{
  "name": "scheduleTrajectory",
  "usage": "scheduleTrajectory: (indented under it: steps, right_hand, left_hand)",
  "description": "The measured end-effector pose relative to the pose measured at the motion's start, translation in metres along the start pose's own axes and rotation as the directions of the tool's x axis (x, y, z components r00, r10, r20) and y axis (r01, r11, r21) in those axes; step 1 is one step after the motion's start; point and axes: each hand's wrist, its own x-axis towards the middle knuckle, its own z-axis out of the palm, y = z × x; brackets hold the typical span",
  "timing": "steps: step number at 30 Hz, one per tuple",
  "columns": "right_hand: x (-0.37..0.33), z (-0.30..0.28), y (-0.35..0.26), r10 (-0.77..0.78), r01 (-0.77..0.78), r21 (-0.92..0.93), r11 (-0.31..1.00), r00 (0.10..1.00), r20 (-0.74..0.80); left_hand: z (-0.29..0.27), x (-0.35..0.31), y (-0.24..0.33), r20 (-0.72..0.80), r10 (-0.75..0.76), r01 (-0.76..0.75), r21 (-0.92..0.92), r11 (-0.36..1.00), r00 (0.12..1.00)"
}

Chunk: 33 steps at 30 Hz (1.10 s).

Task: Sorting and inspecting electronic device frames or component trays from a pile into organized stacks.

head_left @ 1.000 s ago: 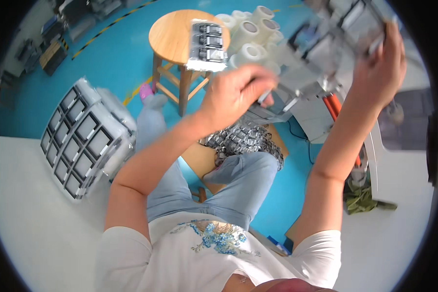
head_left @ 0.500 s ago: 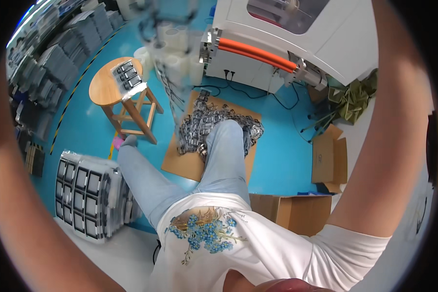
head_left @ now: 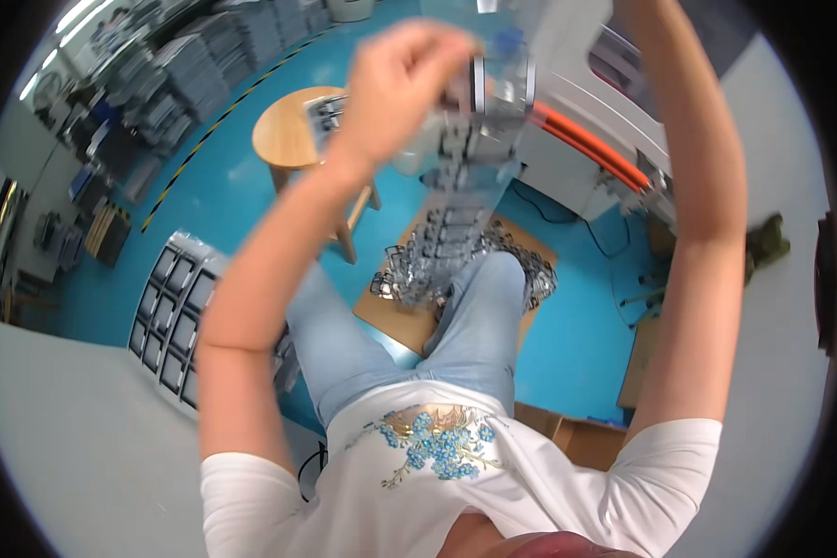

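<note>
Left hand high beside clear strip

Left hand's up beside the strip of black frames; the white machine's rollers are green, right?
The rollers on the white machine are orange, not green, in the head view; the left hand is up beside the strip of black frames.

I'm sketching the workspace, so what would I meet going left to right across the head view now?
Framed panels, stool, left hand, hanging strip, orange rollers, right forearm, green cloth.
</note>
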Motion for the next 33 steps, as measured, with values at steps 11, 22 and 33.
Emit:
scheduleTrajectory:
  steps: [11, 22, 33]
  right_hand:
    - [-0.091, 0.195, 0.333, 0.415, -0.425, -0.010, 0.905, 0.878, 0.239]
    - [-0.122, 0.264, 0.459, 0.423, -0.404, -0.135, 0.905, 0.887, 0.184]
    - [-0.187, 0.209, 0.343, 0.060, 0.058, -0.215, 0.975, 0.861, 0.505]
  left_hand:
    - [-0.021, -0.168, -0.218, -0.450, -0.611, 0.491, -0.364, 0.792, 0.652]
    - [-0.065, -0.171, -0.283, -0.533, -0.631, 0.569, -0.304, 0.764, 0.563]
    - [-0.091, -0.164, -0.277, -0.367, -0.712, 0.712, -0.163, 0.683, 0.598]
